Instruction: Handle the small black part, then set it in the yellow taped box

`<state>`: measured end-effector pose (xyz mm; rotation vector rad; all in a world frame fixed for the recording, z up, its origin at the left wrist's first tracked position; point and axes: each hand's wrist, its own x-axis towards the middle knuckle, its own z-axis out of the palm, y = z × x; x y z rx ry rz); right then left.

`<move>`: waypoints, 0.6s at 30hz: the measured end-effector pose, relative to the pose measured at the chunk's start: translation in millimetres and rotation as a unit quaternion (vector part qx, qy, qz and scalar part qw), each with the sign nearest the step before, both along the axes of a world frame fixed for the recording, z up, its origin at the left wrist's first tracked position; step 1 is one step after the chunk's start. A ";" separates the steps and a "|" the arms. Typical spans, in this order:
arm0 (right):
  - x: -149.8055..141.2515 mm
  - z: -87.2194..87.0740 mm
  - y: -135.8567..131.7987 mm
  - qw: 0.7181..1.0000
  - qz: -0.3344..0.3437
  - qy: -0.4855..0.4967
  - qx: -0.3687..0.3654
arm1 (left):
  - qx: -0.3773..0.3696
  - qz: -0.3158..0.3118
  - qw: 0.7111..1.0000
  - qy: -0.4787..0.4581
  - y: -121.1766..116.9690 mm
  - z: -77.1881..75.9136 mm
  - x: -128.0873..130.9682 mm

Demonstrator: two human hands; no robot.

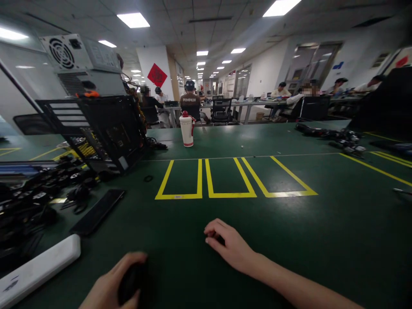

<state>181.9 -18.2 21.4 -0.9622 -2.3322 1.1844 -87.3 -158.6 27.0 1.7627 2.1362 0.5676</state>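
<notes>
My left hand is at the bottom edge of the green table mat, its fingers wrapped round a small dark rounded object that I cannot name. My right hand rests on the mat a little right of it, fingers curled inward over something small and dark that is mostly hidden. Both hands lie in front of three yellow taped rectangles marked on the mat.
A black open computer case with a grey power supply stands at the left, above a heap of black cables and parts. A flat black strip and a white bar lie nearby. A white bottle stands behind the rectangles. Seated people work at far desks.
</notes>
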 end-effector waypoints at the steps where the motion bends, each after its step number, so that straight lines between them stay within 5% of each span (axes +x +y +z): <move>1: -7.4 -1.9 8.5 1.000 -0.013 0.009 -0.003 | -0.006 -0.039 0.999 -0.017 20.0 0.6 7.8; 3: -20.7 -5.6 24.4 0.999 -0.046 0.026 0.004 | -0.011 -0.119 0.991 -0.055 67.8 1.3 27.9; 6: -32.3 -9.4 42.4 0.993 -0.098 0.065 -0.002 | 0.013 -0.148 0.987 -0.056 137.7 -0.5 63.4; 9: -33.3 -11.5 53.3 0.987 -0.135 0.079 -0.023 | 0.048 -0.180 0.980 -0.073 178.2 -4.5 91.5; 14: -27.3 -16.6 65.1 0.988 -0.142 0.052 -0.044 | 0.032 -0.255 0.959 -0.122 179.5 2.4 87.4; 16: -25.7 -19.4 67.3 0.989 -0.134 0.048 -0.042 | 0.043 -0.268 0.957 -0.101 168.9 8.3 60.9; 18: -24.6 -21.9 67.8 0.990 -0.135 0.038 -0.035 | 0.085 -0.189 0.978 -0.029 155.4 10.2 16.4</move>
